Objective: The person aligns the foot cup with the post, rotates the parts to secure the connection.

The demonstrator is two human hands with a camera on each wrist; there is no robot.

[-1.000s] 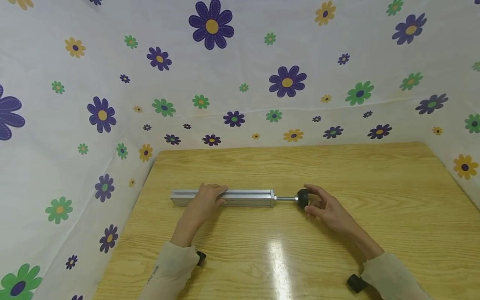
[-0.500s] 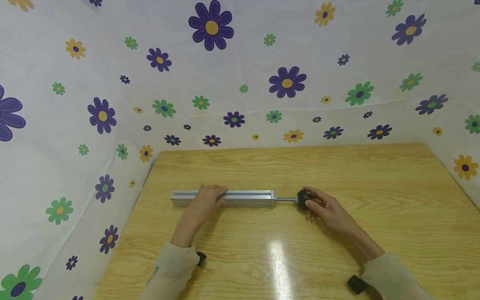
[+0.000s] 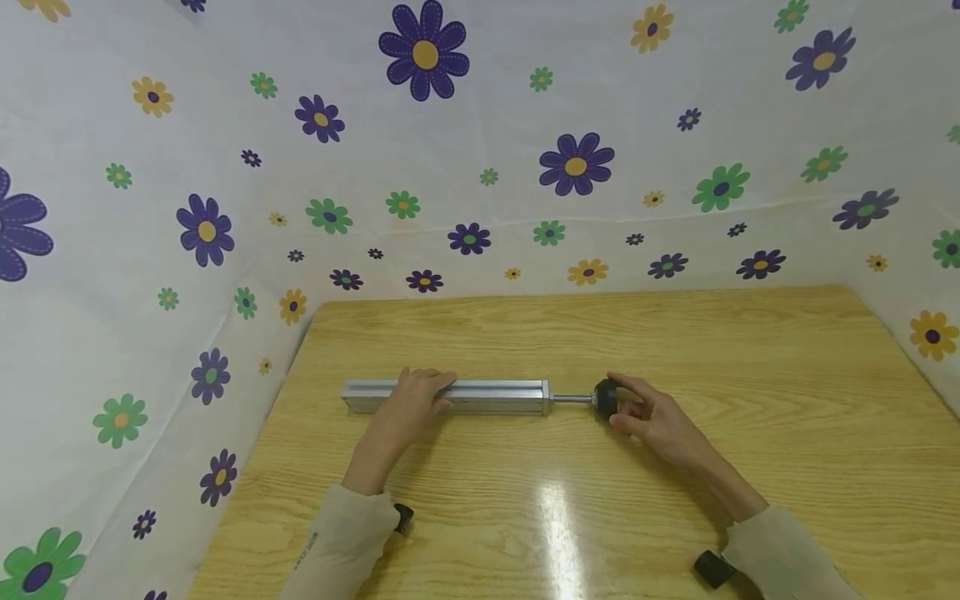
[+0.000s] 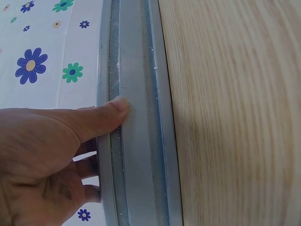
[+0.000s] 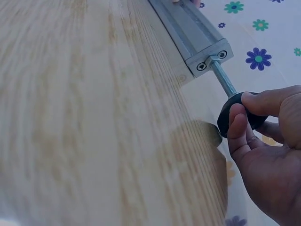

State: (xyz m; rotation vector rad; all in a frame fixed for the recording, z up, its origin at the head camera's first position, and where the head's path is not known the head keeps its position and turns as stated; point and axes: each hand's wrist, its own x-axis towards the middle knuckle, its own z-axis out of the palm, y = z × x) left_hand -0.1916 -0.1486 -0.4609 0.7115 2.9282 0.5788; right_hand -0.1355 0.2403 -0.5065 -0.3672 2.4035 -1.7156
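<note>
An aluminium extrusion profile [image 3: 498, 397] lies lengthwise across the table. My left hand [image 3: 408, 408] grips it left of its middle, thumb on the near slotted side, as the left wrist view shows, and the other fingers over the far side. From the profile's right end plate [image 5: 203, 65], which has screws in it, a threaded rod [image 5: 224, 80] with a nut sticks out. On the rod's outer end sits a round black levelling foot [image 3: 605, 399]. My right hand [image 3: 663, 421] holds this foot by its edge between thumb and fingers.
The wood-grain table [image 3: 480, 500] is bordered at the back and sides by a white flower-print cloth [image 3: 480, 117]. A black wrist camera [image 3: 714, 568] sits by the right sleeve, another black camera [image 3: 403, 518] by the left one.
My right thumb moved up over the foot's face, then back to its lower edge, while the fingers shifted round the rim. My left hand and the profile stayed in place.
</note>
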